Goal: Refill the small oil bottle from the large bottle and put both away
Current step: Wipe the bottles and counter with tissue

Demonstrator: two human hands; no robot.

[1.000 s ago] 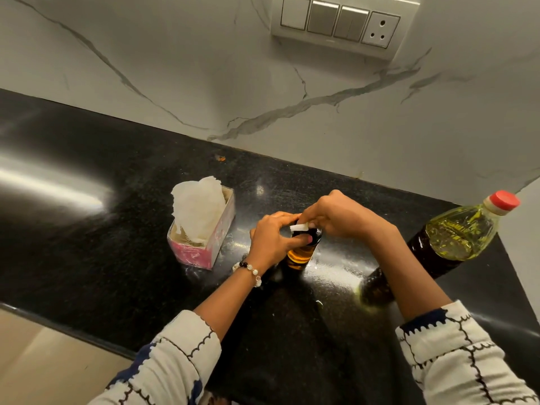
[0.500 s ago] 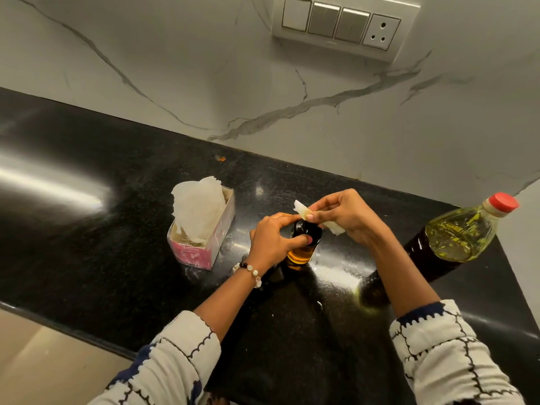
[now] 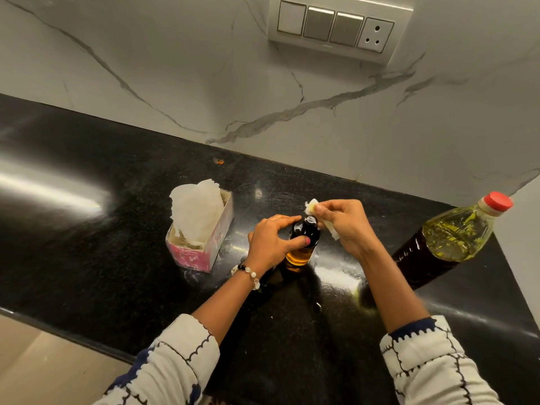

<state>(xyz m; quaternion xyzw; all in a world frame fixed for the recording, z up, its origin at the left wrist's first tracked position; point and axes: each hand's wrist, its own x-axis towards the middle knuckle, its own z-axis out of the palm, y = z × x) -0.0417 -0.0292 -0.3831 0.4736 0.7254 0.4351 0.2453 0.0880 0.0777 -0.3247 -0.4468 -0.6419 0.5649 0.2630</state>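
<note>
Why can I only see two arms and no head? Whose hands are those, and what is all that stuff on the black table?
The camera sits on a person's head and looks down, so you see what they see: their own arms, never their face. There is no machine here, just two bare hands.

The black surface is a kitchen counter against a marble wall. On it stands a pink tissue box with a white tissue poking out. At the far right is a large bottle of yellow oil with a red cap.

In the middle, the left hand has its grip around the small oil bottle, which is dark on top with golden oil showing lower down. The right hand pinches a bit of white tissue just beside the bottle's top, most likely for wiping off oil.
</note>
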